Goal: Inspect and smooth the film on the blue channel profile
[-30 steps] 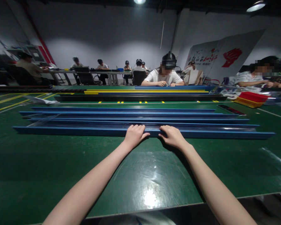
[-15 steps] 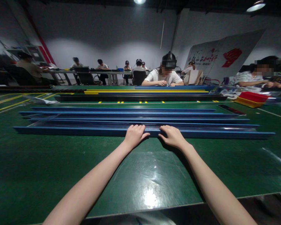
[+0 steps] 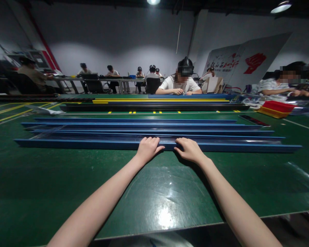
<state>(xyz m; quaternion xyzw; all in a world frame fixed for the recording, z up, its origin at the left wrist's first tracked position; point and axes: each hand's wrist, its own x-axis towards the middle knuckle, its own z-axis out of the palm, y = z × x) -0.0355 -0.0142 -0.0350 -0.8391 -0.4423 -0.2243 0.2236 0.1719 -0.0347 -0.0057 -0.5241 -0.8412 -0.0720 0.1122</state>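
Observation:
Long blue plastic profile strips with clear film between their raised edges lie crosswise in front of me. My left hand (image 3: 147,149) is closed over the raised edge of the nearest blue profile strip (image 3: 79,144), fingers on the far side and thumb on the near side. A short gap to its right, my right hand (image 3: 189,149) grips the same edge in the same way. The fingertips of both hands are partly hidden behind the edge. Just beyond lie more blue profile strips (image 3: 134,121), roughly parallel.
Across the green table (image 3: 67,192) lie a black strip (image 3: 154,107) and a yellow strip (image 3: 123,101). A phone (image 3: 253,120) and a red-and-yellow bin (image 3: 276,108) are at right. A co-worker (image 3: 181,82) sits opposite; others sit behind.

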